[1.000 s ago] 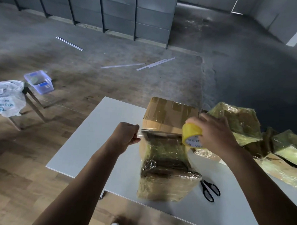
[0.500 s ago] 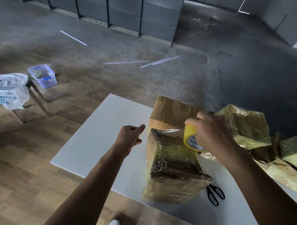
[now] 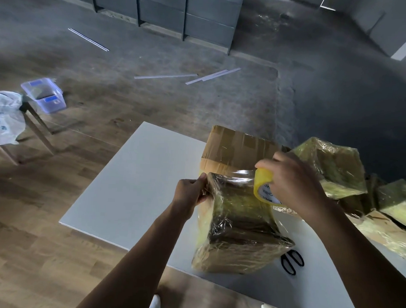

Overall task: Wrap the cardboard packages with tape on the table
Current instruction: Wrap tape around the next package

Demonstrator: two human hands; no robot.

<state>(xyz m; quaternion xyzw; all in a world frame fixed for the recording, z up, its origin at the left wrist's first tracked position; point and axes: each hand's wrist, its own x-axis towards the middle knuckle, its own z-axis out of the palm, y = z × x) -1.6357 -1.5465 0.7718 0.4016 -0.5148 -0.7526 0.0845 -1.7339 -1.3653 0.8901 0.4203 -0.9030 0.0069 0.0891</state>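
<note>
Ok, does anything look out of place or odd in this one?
Yes: white strips lie scattered across the floor beyond the table, and the wrapped packages on the right are heaped crookedly, not stacked.

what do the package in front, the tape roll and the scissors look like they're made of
Package in front: brown cardboard under glossy clear film, going by wrinkles and glints; yellowish where layered.
Tape roll: shiny yellowish plastic tape; white printed label inside, probably paper.
Scissors: matte black handles, probably plastic; blades mostly hidden by the package.
</note>
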